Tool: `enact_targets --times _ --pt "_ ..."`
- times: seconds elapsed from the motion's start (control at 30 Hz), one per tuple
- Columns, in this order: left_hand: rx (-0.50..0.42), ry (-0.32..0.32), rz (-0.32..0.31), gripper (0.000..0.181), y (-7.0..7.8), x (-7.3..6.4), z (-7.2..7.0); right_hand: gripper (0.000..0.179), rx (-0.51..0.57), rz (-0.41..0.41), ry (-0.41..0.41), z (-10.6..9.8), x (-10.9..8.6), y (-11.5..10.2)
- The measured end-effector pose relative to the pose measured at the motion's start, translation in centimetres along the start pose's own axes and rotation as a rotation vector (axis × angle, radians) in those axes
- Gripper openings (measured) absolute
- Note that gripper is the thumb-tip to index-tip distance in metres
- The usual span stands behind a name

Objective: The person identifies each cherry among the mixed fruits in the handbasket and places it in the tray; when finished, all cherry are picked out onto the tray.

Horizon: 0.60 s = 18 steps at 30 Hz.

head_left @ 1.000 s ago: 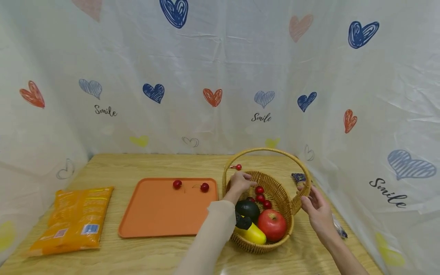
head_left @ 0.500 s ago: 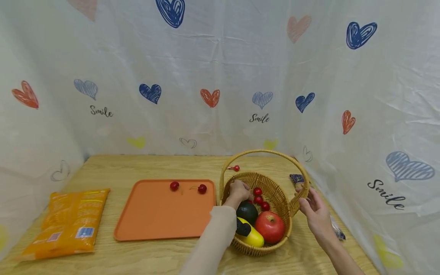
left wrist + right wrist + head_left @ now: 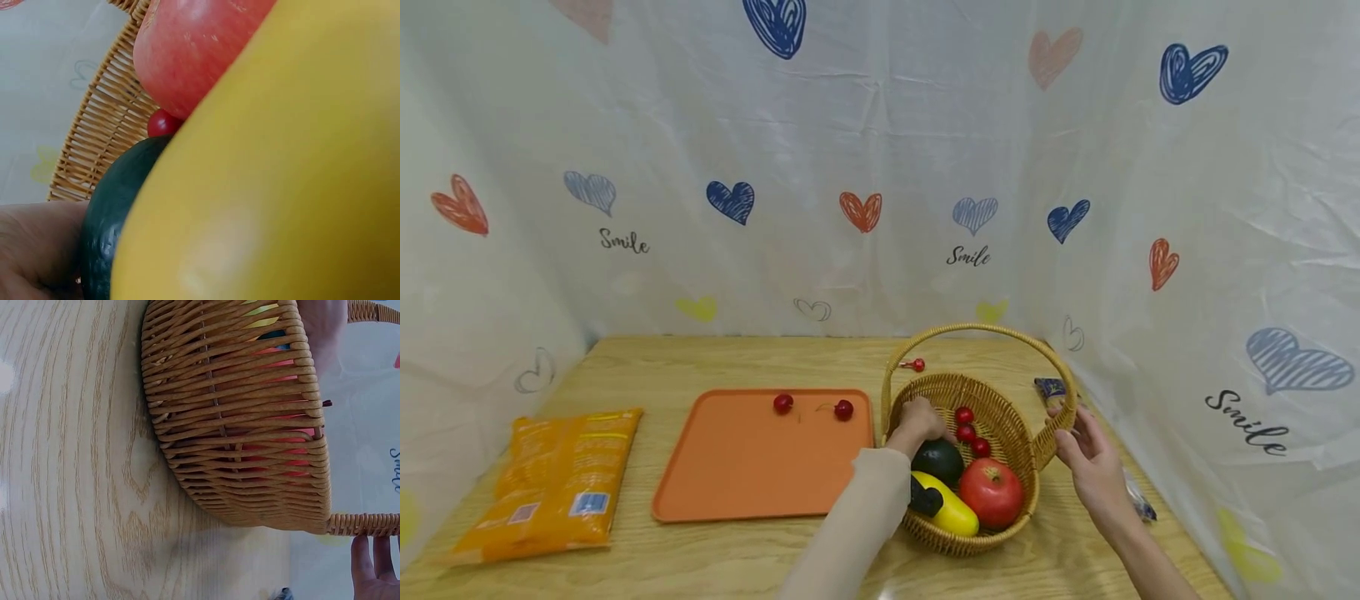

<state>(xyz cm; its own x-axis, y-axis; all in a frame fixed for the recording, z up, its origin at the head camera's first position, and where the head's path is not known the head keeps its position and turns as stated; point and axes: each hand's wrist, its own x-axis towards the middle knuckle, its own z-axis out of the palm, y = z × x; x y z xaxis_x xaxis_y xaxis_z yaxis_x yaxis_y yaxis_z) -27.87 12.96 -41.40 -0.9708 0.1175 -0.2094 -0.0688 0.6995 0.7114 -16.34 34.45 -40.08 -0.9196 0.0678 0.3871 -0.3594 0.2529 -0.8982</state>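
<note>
A wicker basket (image 3: 955, 546) with a tall arched handle (image 3: 977, 327) stands right of centre. My left hand (image 3: 919, 423) reaches down inside it, by the dark green avocado (image 3: 938, 461); its fingertips are hidden. In the left wrist view, that hand (image 3: 37, 250) lies beside the avocado (image 3: 103, 244). A red pomegranate-like fruit (image 3: 992, 493), a long yellow fruit (image 3: 951, 510) and several cherries (image 3: 966, 433) lie in the basket too. My right hand (image 3: 1093, 467) grips the lower right end of the handle, thumb in front.
On the left is an orange tray (image 3: 745, 458) with two cherries (image 3: 843, 409) near its far edge. Another cherry (image 3: 918, 365) lies behind the basket. An orange packet (image 3: 561, 479) sits far left. A dark blue packet (image 3: 1049, 388) is partly behind my right hand.
My left hand has moved lower into the basket, toward the avocado. One cherry near its fingers has gone out of sight. The right hand has stayed on the handle.
</note>
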Motion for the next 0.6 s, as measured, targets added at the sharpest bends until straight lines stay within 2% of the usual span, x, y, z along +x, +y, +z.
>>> enact_targets --times 0.13,0.23,0.37,0.43,0.6 --pt "0.022 0.024 0.023 0.041 -0.3 0.3 0.0 0.039 0.011 -0.008 -0.002 0.2 -0.1 -0.2" --pt "-0.01 0.043 0.061 0.03 -0.6 0.4 -0.4 0.039 0.013 -0.009 -0.005 0.3 -0.1 -0.2" --pt "-0.145 0.077 0.098 0.013 -0.5 0.4 -1.2 0.039 0.005 -0.002 -0.003 0.3 0.0 -0.2" --pt "-0.214 0.086 0.123 0.016 -0.3 0.3 -1.5 0.039 -0.005 0.006 -0.002 0.3 0.0 -0.2" --pt "-0.359 0.056 0.19 0.02 0.2 0.0 -2.2 0.039 0.006 0.015 -0.004 0.1 0.0 -0.2"
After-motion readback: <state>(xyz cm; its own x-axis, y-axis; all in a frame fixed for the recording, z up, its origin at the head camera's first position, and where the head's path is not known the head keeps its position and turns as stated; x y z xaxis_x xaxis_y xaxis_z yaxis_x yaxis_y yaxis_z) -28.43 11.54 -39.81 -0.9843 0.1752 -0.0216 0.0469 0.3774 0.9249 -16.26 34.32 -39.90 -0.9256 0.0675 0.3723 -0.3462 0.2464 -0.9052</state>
